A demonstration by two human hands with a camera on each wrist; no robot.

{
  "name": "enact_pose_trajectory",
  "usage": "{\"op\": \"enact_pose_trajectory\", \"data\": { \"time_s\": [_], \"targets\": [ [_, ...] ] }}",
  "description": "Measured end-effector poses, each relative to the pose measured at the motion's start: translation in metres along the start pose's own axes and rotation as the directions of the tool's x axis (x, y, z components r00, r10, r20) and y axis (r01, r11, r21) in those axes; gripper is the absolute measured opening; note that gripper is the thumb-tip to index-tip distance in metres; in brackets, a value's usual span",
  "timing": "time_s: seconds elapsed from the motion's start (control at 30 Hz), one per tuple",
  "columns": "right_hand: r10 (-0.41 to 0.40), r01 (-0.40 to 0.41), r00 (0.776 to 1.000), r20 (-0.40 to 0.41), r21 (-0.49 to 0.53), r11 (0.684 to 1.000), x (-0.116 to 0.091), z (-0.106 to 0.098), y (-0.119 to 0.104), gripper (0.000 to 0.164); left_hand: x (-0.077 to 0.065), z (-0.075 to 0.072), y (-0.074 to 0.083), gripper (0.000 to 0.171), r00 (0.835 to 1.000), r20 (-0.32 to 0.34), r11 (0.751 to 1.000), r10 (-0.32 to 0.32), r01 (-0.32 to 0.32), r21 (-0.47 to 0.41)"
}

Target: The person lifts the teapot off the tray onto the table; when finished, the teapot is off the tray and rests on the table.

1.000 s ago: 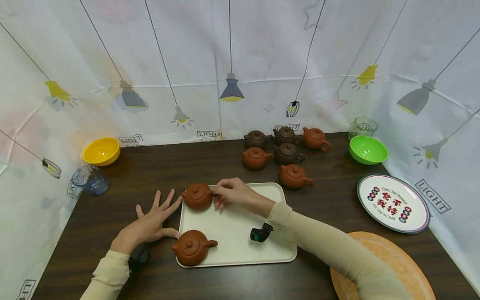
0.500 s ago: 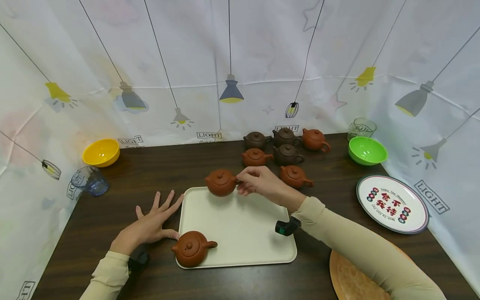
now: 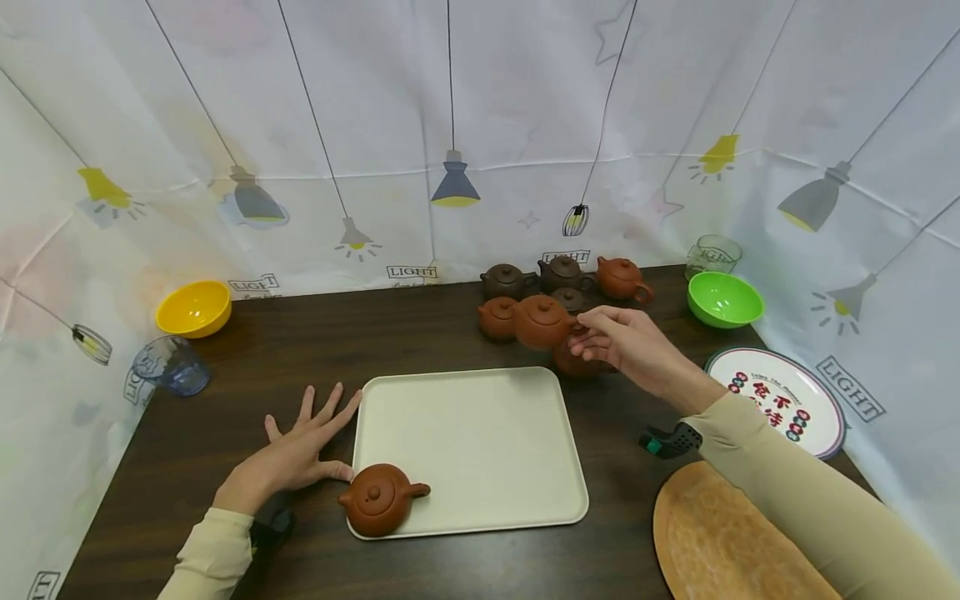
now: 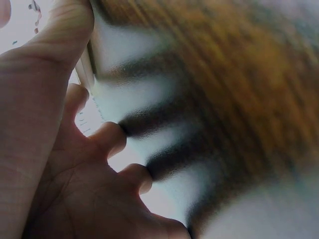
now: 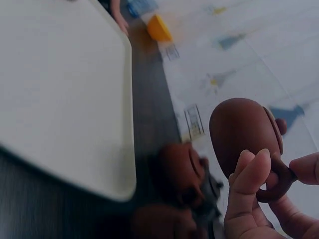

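My right hand [image 3: 626, 343] pinches the handle of a reddish-brown teapot [image 3: 542, 322], which is lifted in front of the teapots at the back. In the right wrist view that teapot [image 5: 244, 134] hangs from thumb and fingers, lid still on. With fingers spread, my left hand [image 3: 296, 454] rests on the table beside the left edge of a cream tray [image 3: 480, 450]. The thumb tip lies close to another reddish-brown teapot [image 3: 377, 500] at the tray's front left corner. Only palm, fingers and dark wood show in the left wrist view.
Behind the lifted teapot stand several brown and reddish teapots [image 3: 621, 278], some partly hidden. A yellow bowl [image 3: 193, 308] and a blue glass [image 3: 172, 367] are at left. At right are a green bowl [image 3: 725, 300], a clear glass [image 3: 714, 255], a white plate [image 3: 780, 396] and a round orange-brown board [image 3: 727, 537].
The right hand has carried the reddish-brown teapot up off the tray's back left corner and rightward toward the other teapots. The left hand has stayed in place.
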State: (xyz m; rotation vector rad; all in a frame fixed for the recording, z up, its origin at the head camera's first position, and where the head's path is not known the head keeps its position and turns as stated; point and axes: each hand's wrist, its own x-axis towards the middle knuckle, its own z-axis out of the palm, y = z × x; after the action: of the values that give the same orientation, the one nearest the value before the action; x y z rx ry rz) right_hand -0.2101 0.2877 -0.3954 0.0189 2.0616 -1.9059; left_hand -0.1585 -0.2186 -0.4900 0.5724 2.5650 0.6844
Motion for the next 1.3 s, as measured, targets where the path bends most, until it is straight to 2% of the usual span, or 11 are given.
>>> {"op": "enact_pose_trajectory", "data": {
  "time_s": [0.1,0.23,0.4,0.5,0.73,0.93,1.03,1.17,1.3],
  "targets": [
    [0.021,-0.020,0.999,-0.045,0.039,0.999,-0.008,-0.025,-0.001,0.037,-0.001,0.001,-0.002,0.119,1.000,-0.017,1.000,0.021,-0.022,-0.022],
    [0.050,-0.035,0.995,-0.090,0.160,0.987,-0.014,-0.056,0.004,0.035,0.000,0.005,-0.009,0.118,0.996,-0.057,0.997,0.065,-0.066,-0.028],
    [0.038,-0.004,0.987,-0.154,0.214,0.977,-0.011,-0.087,0.019,0.026,-0.003,0.000,-0.001,0.118,0.998,-0.034,0.999,0.043,-0.044,-0.031],
    [0.051,-0.008,0.982,-0.182,0.229,0.973,-0.007,-0.099,0.031,0.024,-0.002,0.003,-0.003,0.117,0.998,-0.036,0.998,0.053,-0.054,-0.033],
    [0.111,-0.048,0.973,-0.200,0.298,0.954,-0.002,-0.106,0.053,0.033,-0.001,0.006,-0.008,0.116,0.997,-0.047,0.996,0.062,-0.064,-0.059],
    [0.175,-0.078,0.957,-0.231,0.376,0.923,0.004,-0.108,0.061,0.024,0.001,0.008,-0.012,0.117,0.996,-0.058,0.997,0.067,-0.069,-0.031],
    [0.193,-0.089,0.953,-0.234,0.393,0.915,0.005,-0.109,0.063,0.022,-0.001,0.004,-0.006,0.117,0.997,-0.044,0.997,0.063,-0.065,-0.033],
    [0.180,-0.083,0.954,-0.241,0.366,0.927,0.005,-0.111,0.067,0.025,-0.002,0.001,-0.001,0.117,0.999,-0.028,0.999,0.043,-0.044,-0.032],
    [0.138,-0.064,0.949,-0.282,0.255,0.965,0.005,-0.109,0.071,0.028,-0.002,-0.002,0.003,0.117,1.000,-0.015,1.000,0.021,-0.022,-0.015]
  ]
}}
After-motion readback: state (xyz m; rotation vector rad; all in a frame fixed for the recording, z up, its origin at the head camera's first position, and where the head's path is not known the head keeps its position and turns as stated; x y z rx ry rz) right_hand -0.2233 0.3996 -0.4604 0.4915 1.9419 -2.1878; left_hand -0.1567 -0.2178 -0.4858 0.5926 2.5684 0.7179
